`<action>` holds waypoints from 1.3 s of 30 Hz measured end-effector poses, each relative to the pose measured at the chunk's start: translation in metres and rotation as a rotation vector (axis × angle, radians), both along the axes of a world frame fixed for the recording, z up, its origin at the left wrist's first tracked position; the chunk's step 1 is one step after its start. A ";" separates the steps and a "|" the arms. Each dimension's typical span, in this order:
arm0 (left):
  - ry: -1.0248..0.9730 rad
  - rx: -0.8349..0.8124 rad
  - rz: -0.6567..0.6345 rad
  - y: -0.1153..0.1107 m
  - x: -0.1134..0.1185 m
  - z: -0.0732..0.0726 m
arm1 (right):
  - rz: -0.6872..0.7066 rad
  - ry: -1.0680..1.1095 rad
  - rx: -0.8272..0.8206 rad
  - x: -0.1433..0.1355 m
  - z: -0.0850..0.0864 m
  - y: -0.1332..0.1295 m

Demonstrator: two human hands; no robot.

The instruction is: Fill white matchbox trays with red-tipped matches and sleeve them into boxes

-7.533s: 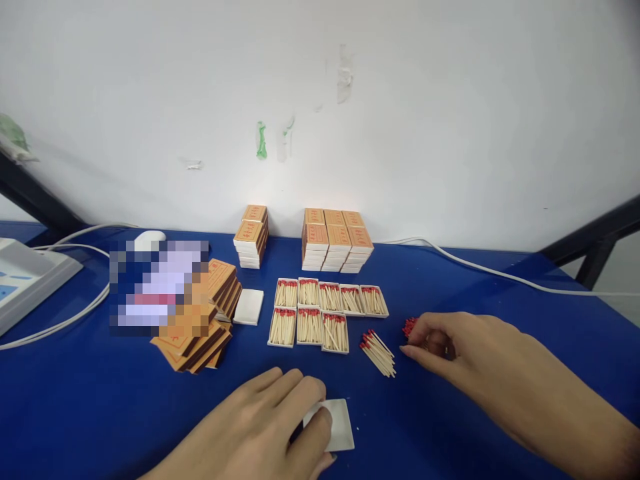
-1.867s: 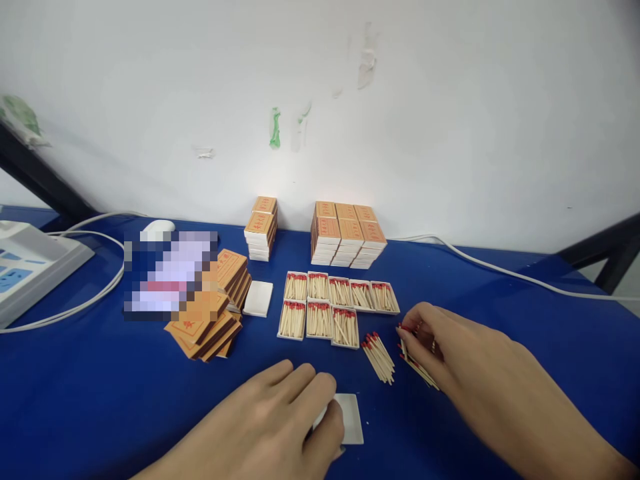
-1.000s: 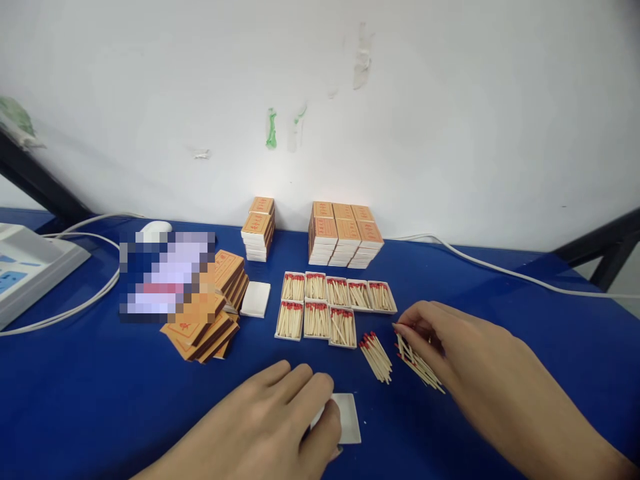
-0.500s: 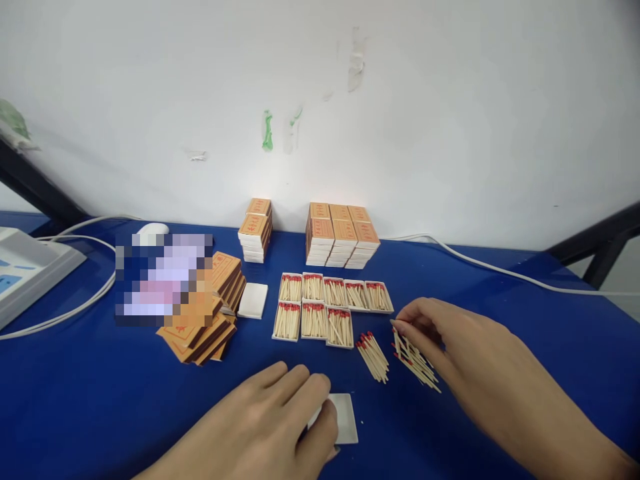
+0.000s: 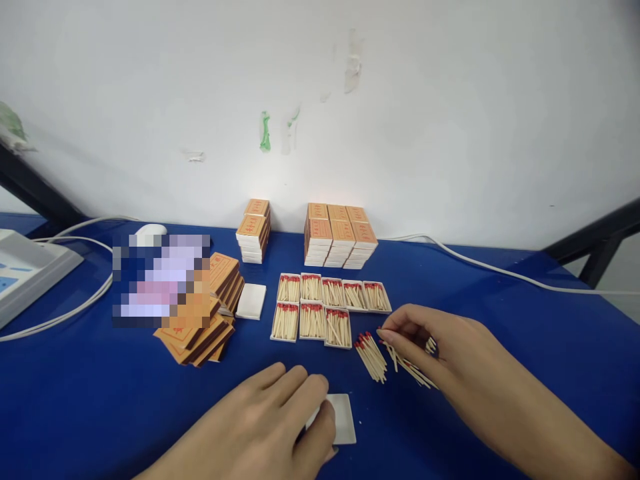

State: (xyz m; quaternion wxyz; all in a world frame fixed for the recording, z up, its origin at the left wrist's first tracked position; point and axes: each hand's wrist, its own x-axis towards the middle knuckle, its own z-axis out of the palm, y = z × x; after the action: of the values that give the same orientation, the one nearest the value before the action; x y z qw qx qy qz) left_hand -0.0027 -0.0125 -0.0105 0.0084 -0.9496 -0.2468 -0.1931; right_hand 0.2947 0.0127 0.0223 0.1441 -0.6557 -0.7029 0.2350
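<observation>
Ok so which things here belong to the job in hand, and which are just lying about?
Seem part of the job:
loose matches
filled match trays
white tray at the left hand
orange matchboxes

Probably just lying about:
white cables
rounded white thing
white device at the left edge

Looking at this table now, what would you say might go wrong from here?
The right hand is close beside the bundle of loose matches, so it might knock them askew. The pile of orange matchboxes looks uneven and could slide if bumped.
</observation>
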 end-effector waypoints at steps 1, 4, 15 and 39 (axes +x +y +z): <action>0.009 -0.005 0.001 0.000 -0.001 -0.001 | 0.000 0.015 -0.011 -0.002 0.000 0.000; 0.019 -0.006 -0.007 0.000 0.000 -0.003 | 0.008 0.049 -0.031 -0.007 0.002 0.001; 0.013 0.021 0.004 0.003 0.002 -0.002 | -0.041 0.127 0.058 -0.010 0.003 0.005; 0.015 0.027 0.001 0.002 0.002 -0.001 | -0.060 0.197 -0.059 -0.009 0.004 0.005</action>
State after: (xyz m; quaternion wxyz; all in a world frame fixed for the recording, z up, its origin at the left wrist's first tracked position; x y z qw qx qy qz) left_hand -0.0006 -0.0107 -0.0116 0.0233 -0.9508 -0.2444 -0.1891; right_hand 0.2859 0.0180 0.0267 0.2000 -0.6544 -0.6580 0.3144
